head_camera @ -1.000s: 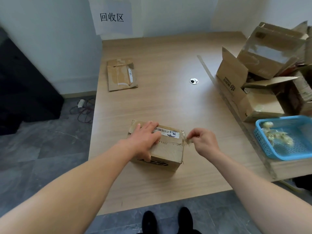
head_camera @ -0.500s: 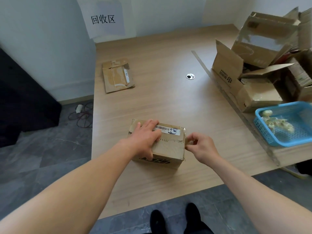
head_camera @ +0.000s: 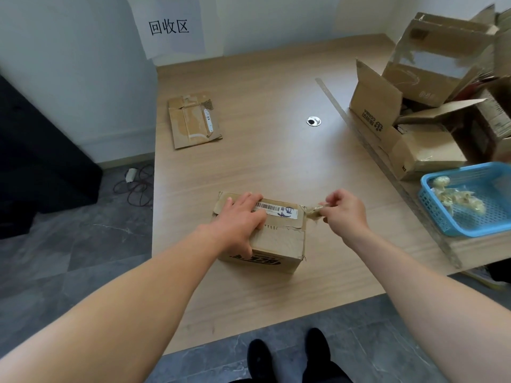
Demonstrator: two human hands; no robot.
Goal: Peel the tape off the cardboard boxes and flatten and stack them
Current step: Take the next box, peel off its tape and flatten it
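A: Any text?
B: Wall sign (head_camera: pixel 168 26) reads 回收区. Small box (head_camera: pixel 279 239) has a barcode label (head_camera: pixel 276 210) on top w/ blue scribble, black logo on front, can't read it. Open box (head_camera: pixel 378 117) at right has upside-down print, "CONBA"-ish.
A: Hands?
B: Left hand (head_camera: pixel 237 222) flat on box top, fingers spread, pressing down, not gripping. Right hand (head_camera: pixel 344 212) pinched closed on tape strip (head_camera: pixel 313 210), just off box's right top edge, tape still attached at corner.
A: Box loc?
B: Near front of table (head_camera: pixel 262 161). Flattened box (head_camera: pixel 193 120) far left, blue basket (head_camera: pixel 431 197) w/ tape wads right.
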